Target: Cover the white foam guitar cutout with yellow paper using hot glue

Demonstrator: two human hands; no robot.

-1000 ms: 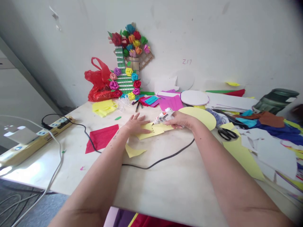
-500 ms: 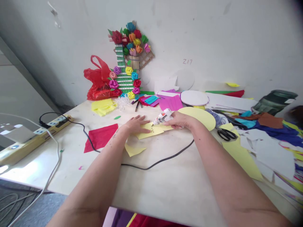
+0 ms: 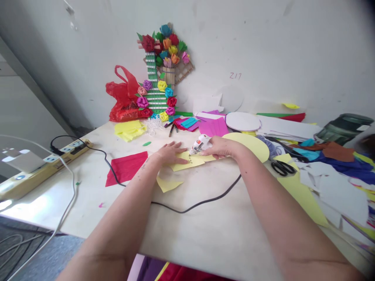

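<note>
The right hand (image 3: 222, 148) grips a white plastic glue gun (image 3: 200, 144), nose pointing left and down at the dotted, pale yellow paper strip (image 3: 186, 166). It lies longways between the 2 hands; the left hand (image 3: 169, 153), fingers spread, rests on its left end.

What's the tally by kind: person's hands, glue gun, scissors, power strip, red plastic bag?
Left hand and right hand: 2
Glue gun: 1
Scissors: 1
Power strip: 1
Red plastic bag: 1
Total: 6
</note>
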